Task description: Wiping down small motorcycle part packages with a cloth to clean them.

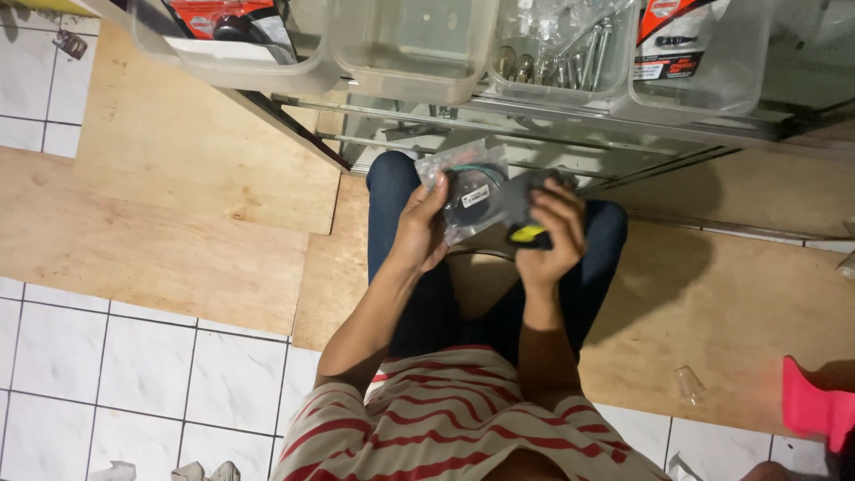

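Note:
My left hand [419,230] grips a clear plastic bag [466,183] with a dark round part and a small label inside. Right beside it, my right hand [552,233] is closed around a dark grey handheld device [525,209] with a yellow patch on its lower end. The device touches or overlaps the bag's right edge. Both hands are raised above my knees in dark blue jeans. The device's far end is hidden behind my fingers.
Clear plastic bins [414,53] sit on a metal shelf rack [534,125] right ahead; one holds several metal bolts [552,58], others hold red packaged items [672,36]. Plywood sheets [178,178] cover white floor tiles. A red object [815,405] lies at right.

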